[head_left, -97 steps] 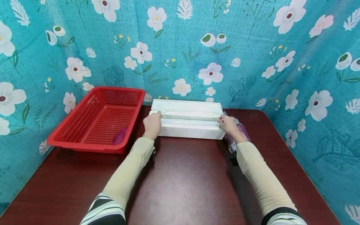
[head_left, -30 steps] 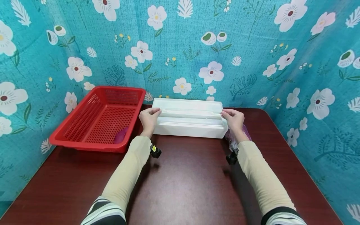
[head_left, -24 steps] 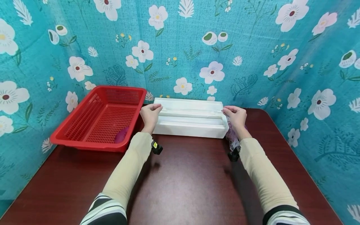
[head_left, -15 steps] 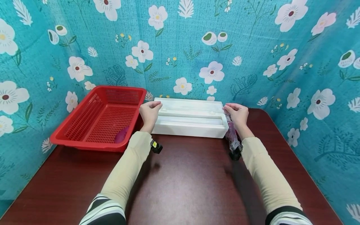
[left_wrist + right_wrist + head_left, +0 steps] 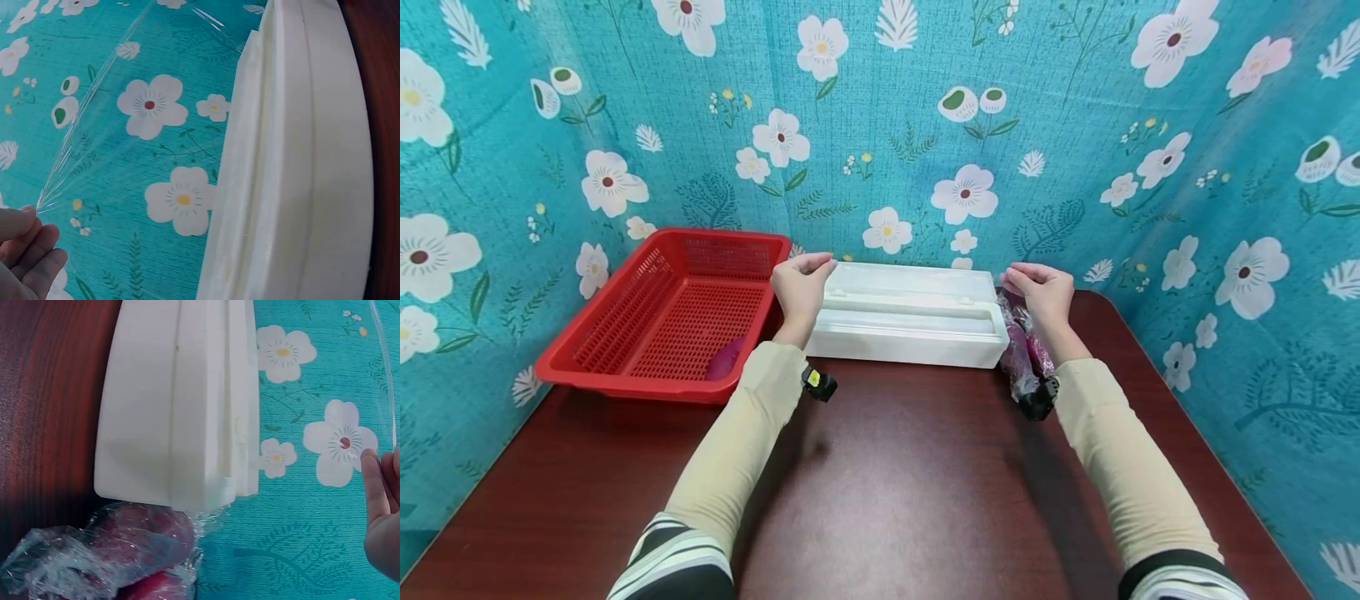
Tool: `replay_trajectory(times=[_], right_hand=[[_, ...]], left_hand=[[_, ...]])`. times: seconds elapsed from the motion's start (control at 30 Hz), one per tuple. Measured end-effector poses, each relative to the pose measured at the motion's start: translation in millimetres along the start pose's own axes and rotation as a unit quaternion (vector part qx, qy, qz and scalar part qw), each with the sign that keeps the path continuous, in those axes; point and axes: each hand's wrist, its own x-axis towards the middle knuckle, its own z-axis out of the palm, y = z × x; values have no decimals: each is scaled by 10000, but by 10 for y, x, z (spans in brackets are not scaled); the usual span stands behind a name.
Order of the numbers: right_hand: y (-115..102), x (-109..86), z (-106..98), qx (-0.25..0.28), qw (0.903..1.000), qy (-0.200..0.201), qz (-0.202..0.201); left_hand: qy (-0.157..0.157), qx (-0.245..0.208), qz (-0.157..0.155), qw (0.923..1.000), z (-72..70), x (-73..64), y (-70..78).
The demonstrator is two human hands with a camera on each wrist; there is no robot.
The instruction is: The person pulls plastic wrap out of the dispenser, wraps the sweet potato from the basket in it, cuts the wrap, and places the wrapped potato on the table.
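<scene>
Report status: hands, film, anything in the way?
Left hand, right hand pinching clear film. Film stretched between them. Wrapped purple bundle beside the right end of white box; nothing visibly blocking.

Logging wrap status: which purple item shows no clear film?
The purple item in the red basket, by its near right corner: its surface looks bare. The other purple items, right of the white box, are in crinkled clear film.

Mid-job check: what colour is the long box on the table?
The box is plain white; the head view shows it best.
</scene>
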Motion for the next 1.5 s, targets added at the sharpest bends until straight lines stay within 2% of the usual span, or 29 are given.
replay_trajectory(times=[0.27, 0.4, 0.63, 0.67, 0.83, 1.03, 1.2, 1.5], right_hand=[[181, 288, -150, 235, 9997, -43, -66], [137, 391, -189, 373, 9990, -212, -157], [-1889, -726, 549, -88, 9986, 185, 482], [-1918, -730, 547, 27, 9989, 131, 443], [-2019, -687, 546, -63, 9993, 61, 376], [-2148, -638, 556, -75, 9997, 9, 226], [-2248, -612, 575, 85, 9998, 25, 192], [-2409, -587, 567, 451, 9988, -170, -32]], left_hand=[[11, -104, 120, 9999, 0, 30, 152], [25, -108, 129, 9999, 0, 53, 227], [61, -124, 175, 9998, 4, 110, 331], [49, -131, 208, 9997, 0, 119, 345], [-14, -79, 361, 9993, -22, 159, 454], [66, -129, 417, 9990, -13, 200, 558], [97, -274, 510, 9983, -25, 218, 628], [104, -495, 649, 9966, -70, 237, 785]])
